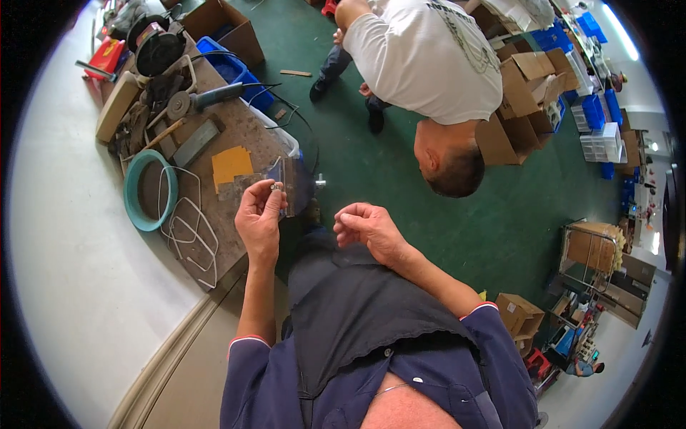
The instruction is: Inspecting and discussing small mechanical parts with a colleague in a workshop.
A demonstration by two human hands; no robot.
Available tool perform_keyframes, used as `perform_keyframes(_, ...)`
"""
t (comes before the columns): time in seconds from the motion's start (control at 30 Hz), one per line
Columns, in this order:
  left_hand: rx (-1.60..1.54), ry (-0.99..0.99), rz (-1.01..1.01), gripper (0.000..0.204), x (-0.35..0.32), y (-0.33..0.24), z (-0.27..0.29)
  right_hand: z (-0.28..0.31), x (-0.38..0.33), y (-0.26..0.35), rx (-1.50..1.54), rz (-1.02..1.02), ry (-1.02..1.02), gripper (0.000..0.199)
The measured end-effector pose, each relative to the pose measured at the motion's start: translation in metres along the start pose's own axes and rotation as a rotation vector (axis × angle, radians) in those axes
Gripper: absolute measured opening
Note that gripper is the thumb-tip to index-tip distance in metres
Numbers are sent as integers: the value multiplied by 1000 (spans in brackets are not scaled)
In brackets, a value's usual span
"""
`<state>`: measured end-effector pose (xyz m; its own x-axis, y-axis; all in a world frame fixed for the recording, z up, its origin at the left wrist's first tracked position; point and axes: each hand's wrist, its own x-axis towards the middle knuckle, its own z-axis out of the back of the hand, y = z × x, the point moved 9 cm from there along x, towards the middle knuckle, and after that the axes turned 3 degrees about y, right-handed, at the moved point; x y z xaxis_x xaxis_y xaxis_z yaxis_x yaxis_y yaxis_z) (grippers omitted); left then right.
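Left hand (pixel 259 223): thumb and forefinger pinch a small metal part (pixel 275 186), held up over the near right part of the workbench (pixel 243 129). Right hand (pixel 375 232): raised, apart from the left, fingers curled in toward the thumb; whether anything is pinched there cannot be told. Below the right hand, a dark apron (pixel 343 300) covers the wearer's lap.

Bench: yellow sheets (pixel 232 164) lie just beyond the left hand; a teal ring (pixel 131 193) and a looped white cord (pixel 200 243) lie left of it. An angle grinder (pixel 207 99) rests farther back, near a blue bin (pixel 229 66) at the bench's edge. Green floor (pixel 300 107) separates that edge from a bending co-worker (pixel 429 64). Dark lettering marks the co-worker's white shirt.
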<state>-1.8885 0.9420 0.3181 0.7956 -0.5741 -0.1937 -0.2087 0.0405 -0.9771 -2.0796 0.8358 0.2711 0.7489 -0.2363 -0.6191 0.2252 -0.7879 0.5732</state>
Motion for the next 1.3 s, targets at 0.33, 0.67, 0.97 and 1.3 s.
perform_keyframes(0.33, -34, 240, 196, 19, -78, 48, -107, 40, -33, 3, 58, -32, 134, 20)
perform_keyframes(0.67, -60, 249, 147, 19, -141, 60, -120, 55, -67, -29, 54, -59, 236, 20)
perform_keyframes(0.97, -134, 315, 160, 17, -219, 82, -74, 36, -106, -104, 28, -85, 273, 17)
perform_keyframes(1.3, -19, 31, 232, 19, -349, 87, -2, 8, -177, -192, -131, -255, 278, 14)
